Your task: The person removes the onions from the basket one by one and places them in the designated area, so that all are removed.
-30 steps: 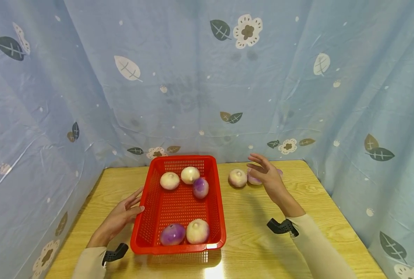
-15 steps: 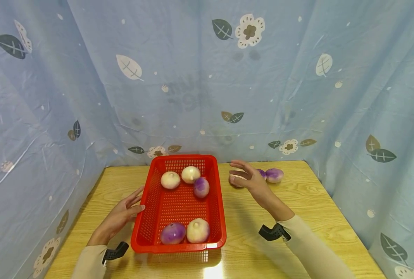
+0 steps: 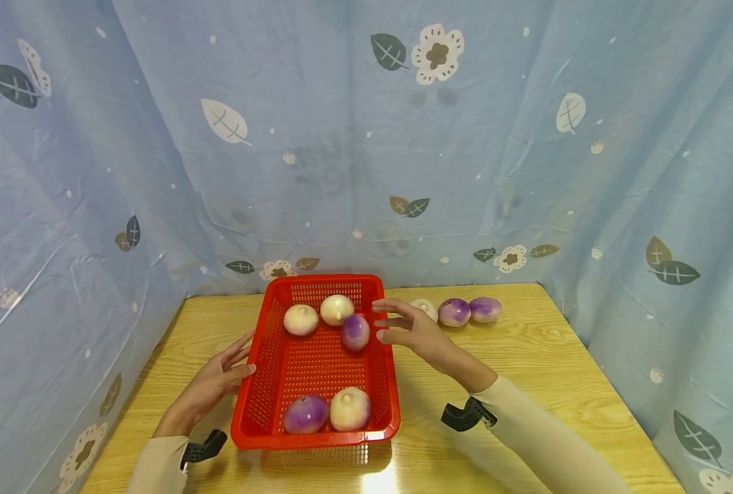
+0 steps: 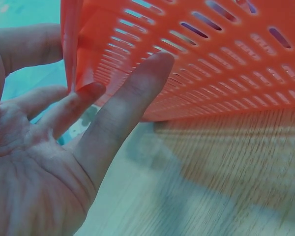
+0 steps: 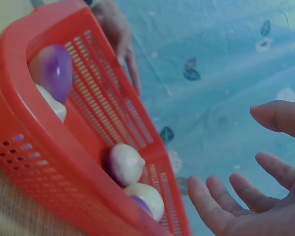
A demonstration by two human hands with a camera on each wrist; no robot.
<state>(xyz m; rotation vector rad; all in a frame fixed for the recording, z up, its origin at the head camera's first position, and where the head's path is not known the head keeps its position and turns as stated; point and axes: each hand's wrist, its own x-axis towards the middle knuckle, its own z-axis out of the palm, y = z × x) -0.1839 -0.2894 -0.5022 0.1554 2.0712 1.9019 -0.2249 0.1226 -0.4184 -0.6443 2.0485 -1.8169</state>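
Observation:
A red plastic basket (image 3: 323, 363) stands on the table with several purple-and-white turnips (image 3: 305, 414) inside, grouped near its far and near ends. At its left side is my left hand (image 3: 212, 387), fingers extended and touching the rim; in the left wrist view the left hand (image 4: 103, 128) has its fingers along the perforated wall. My right hand (image 3: 419, 339) reaches to the basket's right rim with fingers spread and slightly bent, holding nothing. The right wrist view has this right hand (image 5: 255, 196) with nothing in it, beside the basket (image 5: 83, 162).
Three more turnips (image 3: 455, 312) lie in a row on the wooden table (image 3: 496, 370) at the back right, the leftmost partly behind my right hand. A blue patterned curtain (image 3: 317, 137) hangs behind and at both sides of the table.
My right hand has moved left, from over the turnips on the table to the basket's right rim, uncovering some of those turnips. The left hand and basket have stayed put.

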